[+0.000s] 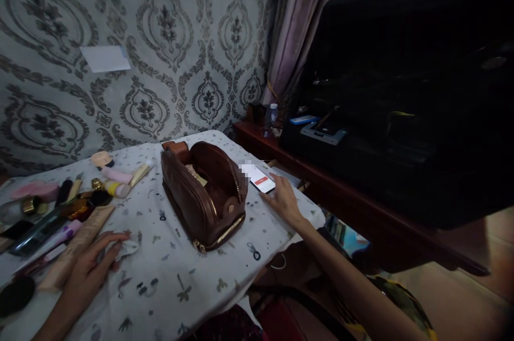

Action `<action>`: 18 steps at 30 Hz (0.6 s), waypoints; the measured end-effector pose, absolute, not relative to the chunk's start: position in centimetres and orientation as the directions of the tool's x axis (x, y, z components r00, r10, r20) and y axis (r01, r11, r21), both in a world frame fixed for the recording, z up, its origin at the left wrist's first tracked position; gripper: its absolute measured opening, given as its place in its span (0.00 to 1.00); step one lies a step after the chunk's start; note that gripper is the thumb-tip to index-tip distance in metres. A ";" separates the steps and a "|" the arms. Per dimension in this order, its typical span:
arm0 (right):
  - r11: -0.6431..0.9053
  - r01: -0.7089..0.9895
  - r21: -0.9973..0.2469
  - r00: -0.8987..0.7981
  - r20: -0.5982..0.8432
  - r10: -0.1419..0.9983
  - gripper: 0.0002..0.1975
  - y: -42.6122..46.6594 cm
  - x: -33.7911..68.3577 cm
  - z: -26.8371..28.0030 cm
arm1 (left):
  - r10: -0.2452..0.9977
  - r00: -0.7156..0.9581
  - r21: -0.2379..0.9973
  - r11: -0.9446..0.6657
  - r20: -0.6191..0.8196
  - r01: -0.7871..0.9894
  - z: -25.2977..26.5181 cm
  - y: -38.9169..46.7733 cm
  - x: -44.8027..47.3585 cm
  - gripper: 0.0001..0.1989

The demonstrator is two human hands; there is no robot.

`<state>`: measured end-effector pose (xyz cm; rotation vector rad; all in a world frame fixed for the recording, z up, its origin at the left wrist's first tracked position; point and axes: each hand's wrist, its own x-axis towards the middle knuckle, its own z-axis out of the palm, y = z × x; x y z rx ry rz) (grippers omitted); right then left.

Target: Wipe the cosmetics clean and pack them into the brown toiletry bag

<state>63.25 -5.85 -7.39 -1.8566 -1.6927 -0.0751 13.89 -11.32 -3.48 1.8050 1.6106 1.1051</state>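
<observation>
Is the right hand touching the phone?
Touching. The head view shows the right hand stretched out on the table, its fingers lying against the lit phone with no gap showing between them.

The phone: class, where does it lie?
Head view: the phone lies at the table's right edge, under the right hand's fingertips, beside the brown bag.
</observation>
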 end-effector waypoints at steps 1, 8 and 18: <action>0.006 0.922 -0.386 0.179 0.442 0.879 0.32 -5.7 63.3 -7.5 | 0.967 -0.014 0.787 -0.197 0.253 0.584 -3.5 -11.4 13.9 0.25; 0.022 0.928 -0.372 0.174 0.485 0.857 0.31 -4.9 63.9 -8.0 | 0.969 0.022 0.776 -0.210 0.245 0.594 -4.0 -11.2 13.5 0.22; 0.126 0.927 -0.353 0.131 0.620 0.774 0.31 -5.4 63.3 -6.2 | 0.980 -0.047 0.835 -0.139 0.193 0.532 -2.2 -11.4 13.7 0.20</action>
